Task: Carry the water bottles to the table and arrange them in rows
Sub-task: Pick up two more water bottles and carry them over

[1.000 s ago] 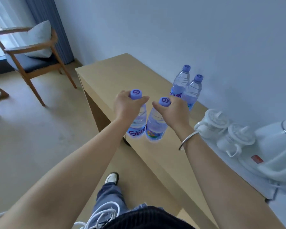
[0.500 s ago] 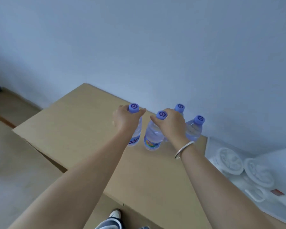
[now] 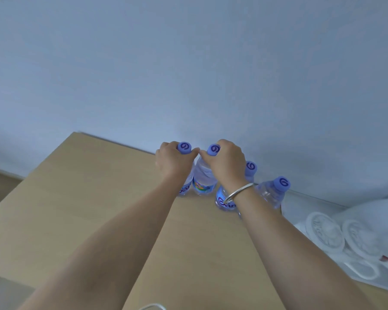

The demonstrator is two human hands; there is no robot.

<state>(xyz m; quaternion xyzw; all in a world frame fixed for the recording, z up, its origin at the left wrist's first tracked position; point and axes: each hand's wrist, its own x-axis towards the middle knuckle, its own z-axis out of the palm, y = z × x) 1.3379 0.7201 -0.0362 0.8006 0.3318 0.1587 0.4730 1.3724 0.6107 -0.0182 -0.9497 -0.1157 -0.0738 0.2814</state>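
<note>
My left hand (image 3: pixel 174 161) grips the neck of a clear water bottle with a purple cap (image 3: pixel 184 148). Beside it my right hand (image 3: pixel 225 163) holds a second bottle (image 3: pixel 203 177) the same way, just under its cap. Both bottles stand upright at the back of the wooden table (image 3: pixel 99 198), close to the wall; whether their bases touch the tabletop I cannot tell. To their right stand two more bottles, one (image 3: pixel 225 202) partly hidden behind my right wrist and one (image 3: pixel 276 193) further right.
A white tray (image 3: pixel 367 276) with two upside-down white cups (image 3: pixel 325 231) and a white kettle (image 3: pixel 379 218) fills the table's right end. The pale wall runs right behind the bottles. The table's left edge drops to the floor.
My hands have carried their two bottles forward over the table to the back, left of the two standing bottles. The view has tilted up toward the wall.
</note>
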